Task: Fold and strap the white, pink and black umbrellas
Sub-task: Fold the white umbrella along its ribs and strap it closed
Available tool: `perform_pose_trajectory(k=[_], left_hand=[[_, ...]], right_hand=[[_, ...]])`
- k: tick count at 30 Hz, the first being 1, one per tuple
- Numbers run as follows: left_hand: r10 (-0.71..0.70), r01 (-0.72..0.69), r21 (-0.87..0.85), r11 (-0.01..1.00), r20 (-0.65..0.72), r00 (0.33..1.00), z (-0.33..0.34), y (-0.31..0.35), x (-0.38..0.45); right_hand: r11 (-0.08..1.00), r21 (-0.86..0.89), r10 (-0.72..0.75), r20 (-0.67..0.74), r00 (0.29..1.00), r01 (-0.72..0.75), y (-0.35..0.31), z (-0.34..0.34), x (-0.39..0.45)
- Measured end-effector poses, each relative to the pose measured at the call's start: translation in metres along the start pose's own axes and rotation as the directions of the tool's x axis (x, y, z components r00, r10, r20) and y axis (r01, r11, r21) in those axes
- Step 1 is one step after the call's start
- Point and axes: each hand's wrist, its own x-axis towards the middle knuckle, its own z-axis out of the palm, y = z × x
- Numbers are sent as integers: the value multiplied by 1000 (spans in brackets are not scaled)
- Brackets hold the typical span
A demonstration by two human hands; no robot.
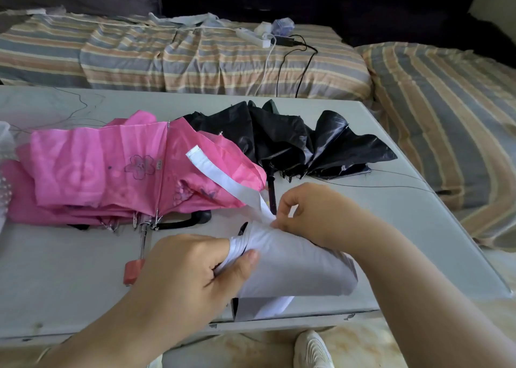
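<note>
Left hand: your left hand [192,267] wraps the rolled white umbrella [293,264] near its gathered end, fingers and thumb curled round the cloth.
Right hand: your right hand [310,214] pinches the base of the white strap [223,178], which trails up across the pink cloth.
White umbrella: rolled, at the counter's [69,284] near edge.
Pink umbrella: the pink umbrella [111,166] lies loose and unfolded, left of centre, its handle [133,270] pointing at you.
Black umbrella: the black umbrella [293,141] lies crumpled beyond, touching the pink one.
Behind: a striped bed [167,55] carries a power strip [252,37].
</note>
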Motion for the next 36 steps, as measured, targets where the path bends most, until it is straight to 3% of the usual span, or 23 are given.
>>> perform_pose_trajectory(k=[1,3,5,6,7,9,10,11,12,15,19,21,25,27,30,33,36], left_hand=[[-65,65,-23,998,13,998,1,-2,-1],[-209,210,-53,976,17,978,3,-8,-1],[-281,279,-55,959,-40,959,3,-18,2],[-301,297,-67,953,-72,951,1,-23,5],[-323,316,-86,945,-100,941,-2,-27,8],[-370,356,-113,928,-150,917,-6,-33,11],[-384,370,-110,922,-169,908,-7,-34,12],[-390,377,-102,921,-178,904,-8,-33,13],[-390,378,-97,921,-180,903,-7,-30,14],[-363,357,-66,932,-201,910,-5,-19,13],[-266,275,13,961,-213,940,-6,-1,13],[-213,225,23,974,-242,947,-7,5,15],[-175,191,35,981,-271,946,1,7,15],[-316,300,-104,948,-219,923,4,9,14],[-531,502,-401,767,43,846,6,9,20],[-540,632,-565,531,349,766,2,5,26],[-498,656,-652,380,453,739,0,8,28]], right_hand=[[999,31,18,-18,1000,-18,1,1,0],[976,210,102,-222,970,-55,3,-3,-3],[920,391,243,-500,831,-34,3,-16,-11],[913,401,297,-535,791,-72,2,-23,-19],[910,381,337,-454,825,-163,0,-28,-26],[869,346,391,-46,919,-352,-9,-28,-36],[841,360,376,148,915,-404,-15,-21,-37],[808,425,326,253,911,-408,-21,-14,-37],[750,542,274,269,923,-380,-25,-5,-35],[418,885,254,103,962,-205,-28,20,-23],[44,998,315,-48,948,36,-29,24,-13],[-39,996,325,-60,944,76,-29,20,-13],[-91,989,366,-73,928,114,-29,23,-11],[-105,986,397,-79,914,131,-29,22,-10],[-116,974,416,-130,900,194,-28,17,-11],[-88,971,358,-177,917,221,-30,18,-11],[-70,969,290,-209,934,238,-30,18,-12]])
